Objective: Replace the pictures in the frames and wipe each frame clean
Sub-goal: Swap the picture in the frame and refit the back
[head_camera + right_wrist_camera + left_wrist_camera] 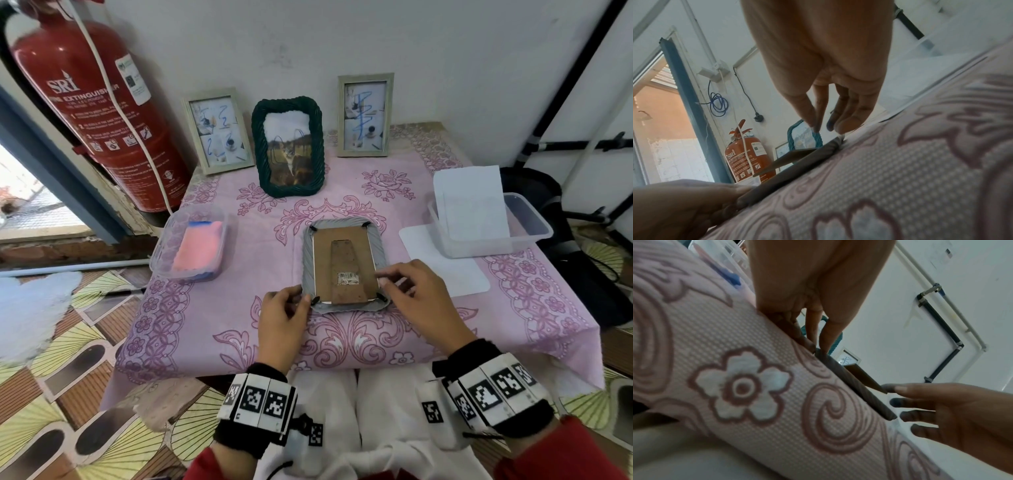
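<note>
- The grey ribbed picture frame [344, 270] lies face down at the near middle of the pink flowered tablecloth [513, 308], its brown cardboard backing [346, 260] up.
- The left hand [284, 315] pinches the near-left corner; the right hand [414, 291] hangs over the near-right corner with relaxed fingers, gripping nothing.
- Risk: prying the black corner clips [314, 300] unevenly could bend the backing or slide the frame off the near edge.
</note>
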Tool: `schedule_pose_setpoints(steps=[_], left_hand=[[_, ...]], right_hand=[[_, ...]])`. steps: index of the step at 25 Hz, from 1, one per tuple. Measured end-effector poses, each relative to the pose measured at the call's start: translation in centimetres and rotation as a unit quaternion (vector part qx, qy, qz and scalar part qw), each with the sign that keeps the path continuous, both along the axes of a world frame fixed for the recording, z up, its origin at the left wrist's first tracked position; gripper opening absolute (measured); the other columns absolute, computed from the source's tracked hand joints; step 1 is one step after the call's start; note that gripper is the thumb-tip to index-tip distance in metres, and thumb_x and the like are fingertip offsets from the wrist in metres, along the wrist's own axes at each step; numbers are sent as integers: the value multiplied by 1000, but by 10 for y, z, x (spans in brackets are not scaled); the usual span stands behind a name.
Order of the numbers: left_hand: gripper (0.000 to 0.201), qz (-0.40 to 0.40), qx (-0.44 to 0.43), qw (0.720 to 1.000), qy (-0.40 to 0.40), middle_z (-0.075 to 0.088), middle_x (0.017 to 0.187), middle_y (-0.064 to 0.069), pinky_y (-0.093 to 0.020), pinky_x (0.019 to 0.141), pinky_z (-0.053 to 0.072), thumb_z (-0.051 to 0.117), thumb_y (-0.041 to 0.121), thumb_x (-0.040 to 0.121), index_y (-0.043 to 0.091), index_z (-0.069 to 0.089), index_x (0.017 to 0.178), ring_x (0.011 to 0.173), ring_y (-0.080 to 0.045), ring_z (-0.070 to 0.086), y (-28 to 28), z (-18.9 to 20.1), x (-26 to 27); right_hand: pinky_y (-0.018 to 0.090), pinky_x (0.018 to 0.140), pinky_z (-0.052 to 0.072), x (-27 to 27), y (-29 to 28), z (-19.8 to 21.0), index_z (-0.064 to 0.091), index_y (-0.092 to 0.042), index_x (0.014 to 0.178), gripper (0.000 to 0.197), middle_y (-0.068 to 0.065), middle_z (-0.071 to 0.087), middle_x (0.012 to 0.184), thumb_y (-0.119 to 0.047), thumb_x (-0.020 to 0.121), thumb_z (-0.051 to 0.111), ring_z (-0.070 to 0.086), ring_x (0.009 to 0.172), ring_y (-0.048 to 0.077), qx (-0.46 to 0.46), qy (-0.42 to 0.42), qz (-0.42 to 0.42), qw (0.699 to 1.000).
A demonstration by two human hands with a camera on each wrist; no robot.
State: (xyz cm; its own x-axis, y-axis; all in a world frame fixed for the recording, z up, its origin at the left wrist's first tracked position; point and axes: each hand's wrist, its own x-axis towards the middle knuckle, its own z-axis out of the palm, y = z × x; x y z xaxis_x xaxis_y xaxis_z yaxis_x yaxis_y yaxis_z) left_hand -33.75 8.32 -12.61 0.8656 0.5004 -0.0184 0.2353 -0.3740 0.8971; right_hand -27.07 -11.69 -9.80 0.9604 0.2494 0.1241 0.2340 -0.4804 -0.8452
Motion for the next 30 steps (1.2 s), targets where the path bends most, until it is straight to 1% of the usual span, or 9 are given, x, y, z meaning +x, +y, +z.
schedule_pose_setpoints(steps=[4, 6, 9, 12, 14, 18, 24, 27, 30], left_hand=[[20, 10, -116, 992, -43, 68, 88, -2, -17, 72, 52, 60, 10, 88, 9, 61, 108, 75, -7, 63, -2, 2, 3], [17, 3, -205, 977, -66, 70, 84, -6, -23, 68, 56, 58, 6, 89, 10, 57, 105, 70, -14, 65, -4, 5, 3], [22, -23, -323, 942, -83, 69, 90, -13, -34, 70, 60, 58, 3, 88, 9, 54, 108, 77, -21, 69, -6, 12, 4], [27, -45, -364, 924, -110, 69, 90, -12, -24, 61, 58, 58, 0, 87, 4, 54, 113, 74, -14, 70, -6, 18, 7], [29, -62, -355, 924, -127, 68, 90, -12, -23, 62, 57, 60, -1, 85, 5, 55, 113, 74, -14, 70, -6, 23, 8], [30, -101, -306, 927, -191, 68, 97, -12, -28, 72, 58, 63, -5, 82, 6, 55, 109, 81, -23, 70, -11, 39, 12], [23, -150, -229, 931, -241, 70, 104, -4, -26, 75, 57, 65, -11, 79, 6, 53, 89, 93, -23, 71, -28, 68, 29], [23, -163, -152, 942, -251, 70, 99, -5, -27, 83, 56, 67, -9, 78, 9, 57, 87, 96, -15, 69, -34, 74, 35], [22, -190, -92, 946, -246, 69, 103, -3, -27, 89, 54, 71, 2, 78, 12, 62, 96, 98, -11, 67, -37, 76, 38]], right_hand=[[13, 78, 39, -3, 12, 2, 70, -27, 100, 19, -1, 55, 96, -24, 81, 70, 51, 93, 13, -45, 5, 87, 995], [21, 85, 40, -2, 16, 0, 69, -28, 102, 22, -1, 52, 99, -26, 80, 71, 47, 100, 15, -70, 4, 94, 993], [19, 90, 36, -1, 20, 0, 70, -29, 102, 23, -1, 48, 105, -25, 80, 71, 43, 106, 14, -76, -13, 82, 994], [25, 94, 41, 2, 24, 6, 70, -24, 102, 21, -3, 51, 109, -19, 81, 70, 45, 110, 14, -62, -24, 85, 994], [28, 98, 42, 5, 27, 13, 71, -20, 102, 21, -1, 54, 113, -14, 83, 68, 47, 113, 13, -44, -35, 85, 995], [16, 94, 43, 15, 36, 40, 69, -19, 108, 22, 1, 55, 116, -14, 87, 63, 53, 110, 8, 35, -77, 54, 995], [8, 71, 49, 22, 51, 77, 65, -21, 106, 23, -16, 69, 92, -22, 83, 69, 65, 88, -2, 229, -91, 39, 969], [12, 68, 50, 26, 53, 81, 54, -24, 93, 16, -8, 68, 87, -17, 85, 66, 66, 86, 5, 256, -85, 27, 962], [17, 66, 51, 29, 47, 83, 44, -26, 88, 20, 3, 66, 82, -12, 91, 57, 64, 78, 9, 248, -85, 24, 965]])
